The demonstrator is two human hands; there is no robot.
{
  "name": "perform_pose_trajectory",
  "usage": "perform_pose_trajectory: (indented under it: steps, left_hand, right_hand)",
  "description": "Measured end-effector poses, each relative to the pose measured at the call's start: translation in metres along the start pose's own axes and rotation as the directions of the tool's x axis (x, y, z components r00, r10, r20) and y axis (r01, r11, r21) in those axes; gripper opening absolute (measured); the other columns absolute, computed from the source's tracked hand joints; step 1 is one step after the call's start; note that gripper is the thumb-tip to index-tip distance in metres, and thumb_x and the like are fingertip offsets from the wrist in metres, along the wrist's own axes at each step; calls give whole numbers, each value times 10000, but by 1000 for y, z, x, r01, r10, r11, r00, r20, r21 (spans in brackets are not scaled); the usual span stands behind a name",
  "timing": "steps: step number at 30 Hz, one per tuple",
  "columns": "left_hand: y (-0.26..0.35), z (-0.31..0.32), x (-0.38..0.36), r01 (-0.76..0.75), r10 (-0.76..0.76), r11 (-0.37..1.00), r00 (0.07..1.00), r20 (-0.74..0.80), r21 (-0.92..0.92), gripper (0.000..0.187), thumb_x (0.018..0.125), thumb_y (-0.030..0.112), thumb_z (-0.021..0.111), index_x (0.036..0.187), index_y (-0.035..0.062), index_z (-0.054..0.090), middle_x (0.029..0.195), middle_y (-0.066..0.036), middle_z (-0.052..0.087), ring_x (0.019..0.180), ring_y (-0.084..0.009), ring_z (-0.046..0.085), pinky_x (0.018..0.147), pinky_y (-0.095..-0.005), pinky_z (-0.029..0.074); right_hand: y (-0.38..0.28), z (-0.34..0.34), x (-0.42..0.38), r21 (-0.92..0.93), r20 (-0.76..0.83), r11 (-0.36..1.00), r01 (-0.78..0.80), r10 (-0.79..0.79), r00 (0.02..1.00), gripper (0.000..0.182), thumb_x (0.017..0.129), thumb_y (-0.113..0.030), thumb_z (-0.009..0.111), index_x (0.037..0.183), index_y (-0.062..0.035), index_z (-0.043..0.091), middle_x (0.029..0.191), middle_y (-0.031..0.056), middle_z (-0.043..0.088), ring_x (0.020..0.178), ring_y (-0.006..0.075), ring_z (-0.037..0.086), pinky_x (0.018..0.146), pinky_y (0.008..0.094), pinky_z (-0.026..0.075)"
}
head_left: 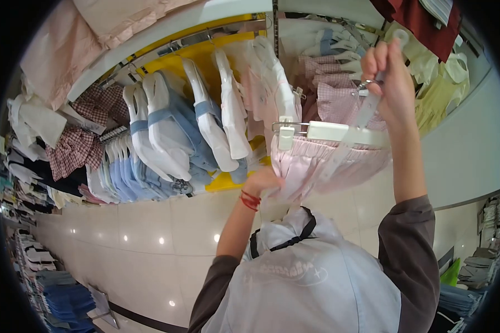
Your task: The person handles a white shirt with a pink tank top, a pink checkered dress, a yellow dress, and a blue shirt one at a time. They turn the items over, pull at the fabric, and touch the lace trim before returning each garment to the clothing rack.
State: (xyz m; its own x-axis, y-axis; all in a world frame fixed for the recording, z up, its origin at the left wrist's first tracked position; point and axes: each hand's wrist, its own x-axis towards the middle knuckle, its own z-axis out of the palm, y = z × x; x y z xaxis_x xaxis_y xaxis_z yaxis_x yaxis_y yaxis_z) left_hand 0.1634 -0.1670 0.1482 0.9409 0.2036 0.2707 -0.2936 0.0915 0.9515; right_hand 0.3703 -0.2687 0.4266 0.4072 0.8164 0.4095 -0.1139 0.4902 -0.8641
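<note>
My right hand (391, 83) is raised at the upper right, its fingers closed round a clear plastic strip (365, 114) with a round end showing above the fist. A small metal hook shows beside its fingers. Below it hangs a white clip hanger (328, 131) with a clip at its left end. Pale pink shorts or a skirt (333, 164) with a gathered waist hang from this hanger, and the strip runs down in front of them. My left hand (263, 183), with red cords at the wrist, is closed on the left edge of the pink garment.
White and denim-blue children's clothes (172, 122) hang on a rail at left, before a yellow panel (228, 182). Pink gingham garments (336, 91) hang behind my right hand. Yellow dresses (450, 83) hang farther right. A white panel (466, 150) stands at right, above the tiled floor (150, 244).
</note>
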Motion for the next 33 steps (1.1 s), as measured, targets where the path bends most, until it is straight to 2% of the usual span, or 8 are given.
perform_pose_trajectory:
  steps: [3, 8, 13, 17, 22, 26, 28, 33]
  left_hand:
    - [57, 46, 4, 154, -131, 986, 951, -279, 64, 518, 812, 290, 617, 1216, 14, 444, 1174, -43, 499, 1063, -139, 451, 889, -270, 373]
    - [40, 21, -12, 161, 77, 944, 743, -665, 288, 352, 793, 191, 614, 1066, -14, 528, 969, -115, 605, 880, -190, 564, 770, -276, 426]
    - [49, -3, -36, 452, 246, 684, 597, -764, 573, 154, 749, 126, 604, 839, 13, 551, 792, -203, 566, 732, -382, 522, 605, -381, 425]
    - [27, -25, -62, 558, 386, 476, 562, -731, 680, 142, 731, 86, 602, 848, 12, 567, 779, -180, 581, 723, -325, 570, 627, -365, 435]
    - [-22, -60, -119, 637, 458, 472, 414, -786, 610, 125, 721, 50, 549, 841, 30, 575, 791, -172, 587, 729, -361, 553, 626, -392, 434]
    - [-14, -68, -138, 640, 450, 508, 375, -811, 577, 104, 758, 73, 538, 831, 11, 578, 740, -146, 587, 656, -264, 552, 610, -320, 433]
    - [-5, -69, -141, 548, 312, 690, 364, -877, 473, 108, 781, 93, 536, 819, -1, 573, 702, -127, 577, 620, -200, 524, 601, -279, 421]
    - [8, -59, -141, 535, 239, 740, 356, -903, 407, 179, 816, 156, 530, 803, -23, 544, 658, -120, 542, 595, -158, 451, 588, -269, 399]
  right_hand:
    - [16, 14, 21, -43, -8, 996, -81, 80, 997, 425, 949, -408, 243, 674, -100, 345, 633, 4, 389, 495, 57, 289, 383, 167, 243]
    - [50, 14, 39, -425, 142, 903, 61, 0, 990, 513, 916, -478, 305, 605, -79, 389, 596, 11, 492, 499, 62, 368, 428, 198, 294]
    - [79, 17, 37, -526, 249, 803, 280, -169, 954, 526, 930, -419, 321, 552, -58, 383, 550, 24, 477, 485, 77, 395, 441, 212, 320]
    - [78, 19, 42, -477, 187, 820, 317, -258, 948, 465, 921, -356, 393, 574, -46, 412, 537, 40, 471, 480, 81, 402, 452, 218, 335]
    - [50, 23, 32, -666, 585, 309, 678, -347, 733, 376, 737, -390, 628, 680, -47, 486, 637, 40, 475, 581, 146, 447, 513, 268, 382]
    - [39, 22, 30, -620, 770, 7, 784, -181, 611, 462, 537, -405, 745, 715, -52, 506, 721, 41, 499, 658, 217, 477, 565, 317, 412]
    - [35, 20, 35, -659, 751, -32, 751, -73, 656, 424, 546, -374, 745, 739, -65, 530, 719, 45, 509, 673, 225, 502, 572, 328, 417]
    - [30, 23, 49, -665, 719, -60, 744, 217, 660, 376, 537, -310, 751, 783, -86, 579, 752, 64, 544, 723, 250, 543, 586, 344, 429]
